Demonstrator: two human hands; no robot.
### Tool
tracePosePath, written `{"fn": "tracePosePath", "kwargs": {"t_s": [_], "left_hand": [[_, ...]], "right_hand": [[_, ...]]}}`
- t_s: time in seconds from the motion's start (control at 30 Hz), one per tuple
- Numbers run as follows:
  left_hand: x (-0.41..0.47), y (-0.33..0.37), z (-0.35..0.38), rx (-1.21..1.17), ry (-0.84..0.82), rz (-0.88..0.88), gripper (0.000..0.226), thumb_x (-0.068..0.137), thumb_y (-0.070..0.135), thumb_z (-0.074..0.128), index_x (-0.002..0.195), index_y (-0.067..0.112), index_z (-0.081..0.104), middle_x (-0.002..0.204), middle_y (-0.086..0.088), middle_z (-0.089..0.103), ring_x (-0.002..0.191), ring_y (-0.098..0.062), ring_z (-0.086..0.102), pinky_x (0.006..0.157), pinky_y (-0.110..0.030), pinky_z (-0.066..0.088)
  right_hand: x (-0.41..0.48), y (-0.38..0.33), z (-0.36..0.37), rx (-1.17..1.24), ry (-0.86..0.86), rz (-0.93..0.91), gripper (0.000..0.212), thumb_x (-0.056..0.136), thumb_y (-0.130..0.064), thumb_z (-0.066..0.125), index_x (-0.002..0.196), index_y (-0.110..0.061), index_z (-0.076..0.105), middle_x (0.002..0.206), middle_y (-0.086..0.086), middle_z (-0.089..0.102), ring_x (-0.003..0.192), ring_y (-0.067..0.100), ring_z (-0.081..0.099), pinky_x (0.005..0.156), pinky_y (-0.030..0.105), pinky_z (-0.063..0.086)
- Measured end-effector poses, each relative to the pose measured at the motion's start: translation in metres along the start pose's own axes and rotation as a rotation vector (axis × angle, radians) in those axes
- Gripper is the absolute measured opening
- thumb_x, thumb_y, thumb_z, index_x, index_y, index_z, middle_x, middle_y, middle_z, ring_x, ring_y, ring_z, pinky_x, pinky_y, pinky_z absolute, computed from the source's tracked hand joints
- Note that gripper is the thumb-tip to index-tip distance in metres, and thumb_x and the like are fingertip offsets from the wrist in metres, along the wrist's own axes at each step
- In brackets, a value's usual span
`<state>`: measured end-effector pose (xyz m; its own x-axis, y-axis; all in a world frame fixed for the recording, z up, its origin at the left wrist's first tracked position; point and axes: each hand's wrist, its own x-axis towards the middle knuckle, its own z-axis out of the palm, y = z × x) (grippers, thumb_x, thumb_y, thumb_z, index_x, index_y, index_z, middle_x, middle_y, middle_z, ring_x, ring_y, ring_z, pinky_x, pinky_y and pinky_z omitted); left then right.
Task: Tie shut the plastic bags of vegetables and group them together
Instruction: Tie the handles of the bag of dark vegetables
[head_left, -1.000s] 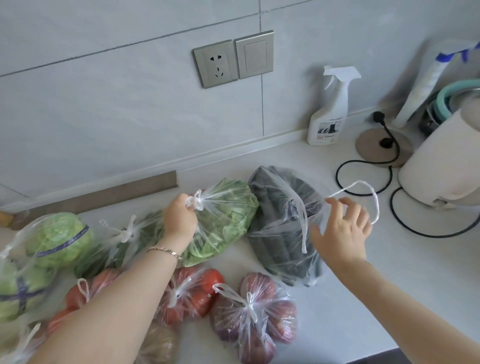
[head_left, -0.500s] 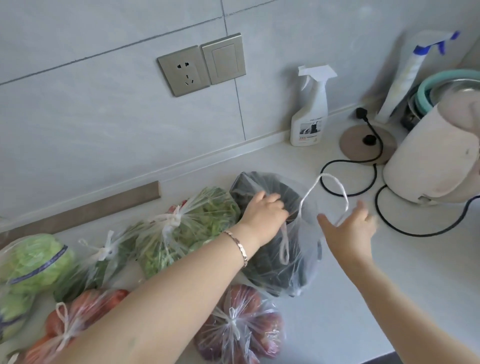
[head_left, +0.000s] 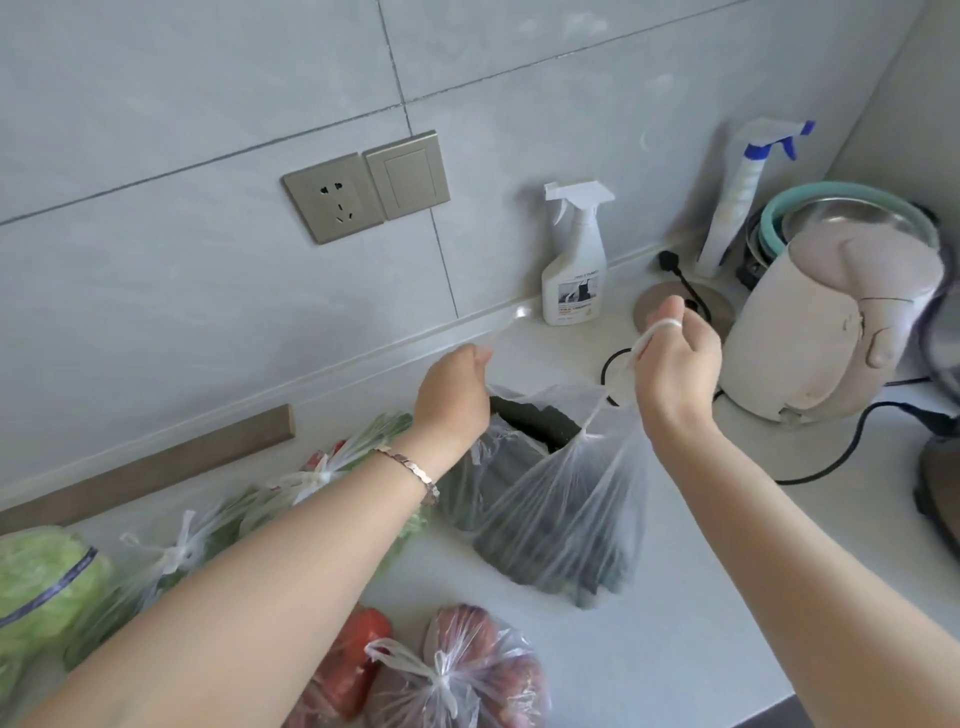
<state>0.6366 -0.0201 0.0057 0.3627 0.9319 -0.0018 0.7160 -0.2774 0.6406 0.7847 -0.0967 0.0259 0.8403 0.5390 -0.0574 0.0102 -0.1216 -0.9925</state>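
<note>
Both handles of the one untied bag (head_left: 566, 525) are now in hand, which was not so a second ago. Then the left hand (head_left: 457, 397) was gripping the knot of the leafy greens bag (head_left: 311, 480) and the right hand (head_left: 675, 371) was only reaching for a loose loop. Now the left hand has crossed over and pinches the thin left handle (head_left: 501, 335) between thumb and fingertips. The right hand's fingers are curled around the right handle (head_left: 667, 325), which loops over one finger.

The two handles are drawn up and apart, so the bag's mouth gapes between the wrists. The bag stands on the pale countertop (head_left: 675, 639), just beside the greens bag and in front of the white kettle (head_left: 831, 332). Its contents are dark green and long, possibly cucumbers, though the crinkled film blurs them.

This looks like the start of the last knot: the tomato bag (head_left: 358, 660) and the bag of reddish produce (head_left: 478, 670) beside it already show tied tops, as does the greens bag. Crossing the handles and cinching them comes next, then sliding this bag in with the rest.
</note>
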Motion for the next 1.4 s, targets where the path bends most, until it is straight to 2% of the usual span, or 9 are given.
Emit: {"fn": "tracePosePath", "kwargs": {"t_s": [0.17, 0.33, 0.5, 0.6, 0.8, 0.87, 1.03, 1.2, 1.4], "left_hand": [[-0.014, 0.01, -0.004, -0.035, -0.114, -0.049, 0.042, 0.101, 0.03, 0.024, 0.066, 0.013, 0.04, 0.065, -0.001, 0.046, 0.063, -0.021, 0.046, 0.047, -0.023, 0.027], [-0.036, 0.008, -0.005, -0.004, -0.219, -0.112, 0.042, 0.1, 0.032, 0.023, 0.064, 0.015, 0.035, 0.059, 0.001, 0.037, 0.051, -0.013, 0.036, 0.043, -0.021, 0.03], [-0.053, -0.001, -0.01, 0.018, -0.315, -0.126, 0.042, 0.1, 0.033, 0.025, 0.064, 0.014, 0.036, 0.055, 0.001, 0.035, 0.047, -0.015, 0.034, 0.046, -0.026, 0.027], [-0.058, -0.007, -0.011, -0.092, -0.375, -0.157, 0.042, 0.1, 0.034, 0.026, 0.064, 0.014, 0.036, 0.059, 0.001, 0.034, 0.051, -0.015, 0.033, 0.051, -0.027, 0.027], [-0.057, -0.019, -0.015, -0.453, -0.348, -0.176, 0.037, 0.099, 0.039, 0.023, 0.117, 0.02, 0.049, 0.121, 0.007, 0.046, 0.104, 0.003, 0.042, 0.094, -0.019, 0.034], [-0.06, -0.022, -0.012, -0.492, -0.317, -0.151, 0.037, 0.1, 0.031, 0.023, 0.108, 0.008, 0.052, 0.104, 0.009, 0.048, 0.091, 0.007, 0.042, 0.079, -0.008, 0.029], [-0.068, -0.013, 0.0, -0.651, -0.348, 0.033, 0.043, 0.096, 0.031, 0.018, 0.071, 0.01, 0.046, 0.056, 0.003, 0.042, 0.06, -0.013, 0.046, 0.072, -0.023, 0.039], [-0.073, -0.001, 0.017, -0.613, -0.307, 0.04, 0.027, 0.097, 0.019, 0.039, 0.1, 0.011, 0.065, 0.061, 0.003, 0.043, 0.047, -0.001, 0.036, 0.053, -0.01, 0.033], [-0.081, 0.006, 0.026, -1.062, -0.292, -0.382, 0.012, 0.08, -0.005, 0.061, 0.086, 0.003, 0.068, 0.049, 0.005, 0.063, 0.045, -0.005, 0.053, 0.049, -0.014, 0.045]], "right_hand": [[0.01, -0.019, -0.011, 0.027, 0.101, -0.108, 0.038, 0.096, -0.024, 0.03, 0.06, -0.021, 0.042, 0.057, -0.005, 0.039, 0.057, 0.013, 0.036, 0.062, 0.029, 0.032], [-0.001, -0.025, -0.019, 0.006, -0.166, -0.081, 0.04, 0.092, -0.013, 0.036, 0.054, -0.017, 0.045, 0.055, 0.002, 0.036, 0.049, 0.01, 0.031, 0.047, 0.017, 0.027], [-0.013, -0.019, -0.031, -0.038, -0.498, 0.064, 0.036, 0.095, -0.02, 0.038, 0.065, -0.008, 0.053, 0.041, 0.0, 0.047, 0.048, 0.02, 0.045, 0.06, 0.03, 0.039], [-0.016, -0.013, -0.027, -0.039, -0.596, 0.231, 0.041, 0.089, -0.004, 0.033, 0.05, -0.014, 0.04, 0.037, -0.007, 0.024, 0.038, 0.011, 0.019, 0.047, 0.023, 0.015], [-0.022, 0.016, -0.013, -0.121, -0.587, 0.557, 0.025, 0.08, -0.002, 0.026, 0.062, -0.018, 0.029, 0.043, -0.005, 0.02, 0.035, 0.009, 0.013, 0.038, 0.015, 0.011], [-0.025, 0.024, -0.011, -0.076, -0.595, 0.652, 0.021, 0.082, -0.004, 0.024, 0.069, -0.018, 0.033, 0.051, -0.003, 0.017, 0.034, 0.008, 0.013, 0.04, 0.014, 0.009], [-0.028, 0.035, -0.01, -0.113, -0.577, 0.668, 0.022, 0.077, -0.007, 0.025, 0.059, -0.018, 0.023, 0.05, -0.002, 0.023, 0.033, 0.008, 0.014, 0.038, 0.015, 0.008], [-0.033, 0.039, -0.008, -0.121, -0.524, 0.62, 0.028, 0.08, -0.006, 0.026, 0.055, -0.018, 0.026, 0.046, -0.002, 0.025, 0.032, 0.009, 0.015, 0.035, 0.013, 0.012], [-0.051, 0.048, -0.002, 0.02, -0.428, 0.523, 0.029, 0.084, 0.0, 0.041, 0.058, -0.01, 0.045, 0.042, -0.003, 0.032, 0.03, 0.007, 0.023, 0.031, 0.016, 0.017]]}}
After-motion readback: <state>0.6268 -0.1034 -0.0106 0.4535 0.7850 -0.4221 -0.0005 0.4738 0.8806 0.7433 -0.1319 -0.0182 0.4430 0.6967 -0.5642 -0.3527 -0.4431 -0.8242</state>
